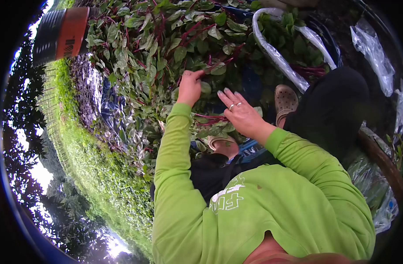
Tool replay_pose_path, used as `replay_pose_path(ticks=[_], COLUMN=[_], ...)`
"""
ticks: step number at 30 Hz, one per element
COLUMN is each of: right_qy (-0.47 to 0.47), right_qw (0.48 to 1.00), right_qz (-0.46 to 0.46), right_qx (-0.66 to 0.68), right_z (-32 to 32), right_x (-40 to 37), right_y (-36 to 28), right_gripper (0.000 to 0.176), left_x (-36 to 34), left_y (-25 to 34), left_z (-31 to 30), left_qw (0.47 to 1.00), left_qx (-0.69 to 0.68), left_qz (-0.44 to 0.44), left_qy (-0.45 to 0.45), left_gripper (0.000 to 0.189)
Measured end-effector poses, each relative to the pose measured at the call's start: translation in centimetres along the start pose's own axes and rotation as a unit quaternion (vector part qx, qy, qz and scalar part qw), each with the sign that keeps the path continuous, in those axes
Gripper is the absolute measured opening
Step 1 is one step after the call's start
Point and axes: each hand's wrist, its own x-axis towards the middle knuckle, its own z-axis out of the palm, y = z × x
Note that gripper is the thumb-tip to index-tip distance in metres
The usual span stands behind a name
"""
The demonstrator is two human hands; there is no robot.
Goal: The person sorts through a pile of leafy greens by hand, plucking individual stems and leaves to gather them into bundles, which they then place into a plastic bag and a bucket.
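My left hand (pixel 191 88) is closed at the edge of a big heap of leafy greens (pixel 153 48) with red-purple stems. Its thumb and finger pinch a red-stemmed leafy sprig (pixel 223 63), which slants up to the right. Just right of it, my right hand (pixel 244 115) is held flat, fingers stretched out, with two rings on it and nothing visible in its grasp. Below and between the hands lie a few loose red stems (pixel 210 119) with leaves.
A plastic-wrapped hoop handle (pixel 278 55) arches over more greens at the upper right. A black-and-orange drum-like container (pixel 65 35) stands upper left. Clear plastic sheets (pixel 375 57) lie at the right. My sandalled foot (pixel 286 102) and bent knee are close to my right hand.
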Motion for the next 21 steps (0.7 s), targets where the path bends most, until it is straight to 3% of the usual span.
replay_pose_path(ticks=[1,3,5,8,10,12,13,14,16,19,21], right_qy=[-0.002,0.000,0.007,-0.031,-0.081,-0.111,-0.126,-0.125,-0.141,-0.170,-0.171], right_qw=[1.000,1.000,0.999,0.999,0.996,0.993,0.990,0.991,0.988,0.982,0.981], right_qz=[0.003,0.015,0.033,0.028,0.026,0.043,0.051,0.045,0.056,0.086,0.094], right_qx=[0.007,0.009,-0.001,-0.020,0.005,0.016,0.022,0.017,0.005,-0.011,-0.017], right_z=[-0.5,-0.6,-0.5,-0.3,-0.4,-0.4,-0.5,-0.2,-0.2,0.0,0.1], right_x=[0.3,0.7,0.7,0.3,0.2,0.2,0.1,-0.1,-0.4,-1.0,-1.1], right_y=[-0.1,-0.1,0.0,0.2,0.2,-0.1,-0.2,-0.1,0.1,0.3,0.6], right_gripper=[0.012,0.012,0.011,0.014,0.019,0.025,0.028,0.035,0.032,0.027,0.023], left_x=[-1.2,-3.9,-6.3,-6.4,-4.9,-2.0,-0.6,0.6,2.1,2.5,2.1], left_y=[0.2,0.4,0.2,1.3,-0.5,-2.1,-2.8,-3.3,-4.7,-5.0,-4.6], left_z=[-0.6,-1.1,-0.7,-1.2,0.3,1.3,1.5,1.8,2.9,1.7,0.0], left_qw=[1.000,0.979,0.909,0.872,0.964,0.994,0.981,0.974,0.950,0.973,0.983], left_qx=[-0.007,-0.153,-0.334,-0.306,-0.210,-0.049,0.060,0.107,0.199,0.157,-0.011], left_qz=[0.004,-0.069,-0.145,-0.231,-0.119,-0.036,-0.013,-0.042,-0.099,-0.138,-0.169], left_qy=[-0.015,-0.112,-0.204,-0.305,-0.111,0.088,0.183,0.196,0.217,0.097,0.072], left_gripper=[0.032,0.034,0.033,0.033,0.030,0.027,0.026,0.026,0.027,0.032,0.034])
